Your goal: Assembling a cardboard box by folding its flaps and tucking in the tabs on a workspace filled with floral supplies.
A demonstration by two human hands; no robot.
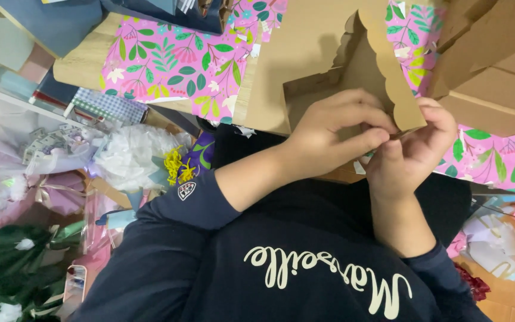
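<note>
Both hands pinch the scalloped kraft-paper box flap [388,77] – left hand [335,134], right hand [415,146] at 3 o'clock – better to press the fold evenly.

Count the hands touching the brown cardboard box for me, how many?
2. The left hand grips the near corner of the cardboard box from the left; the right hand pinches the same scalloped corner from the right. No other hands show.
</note>
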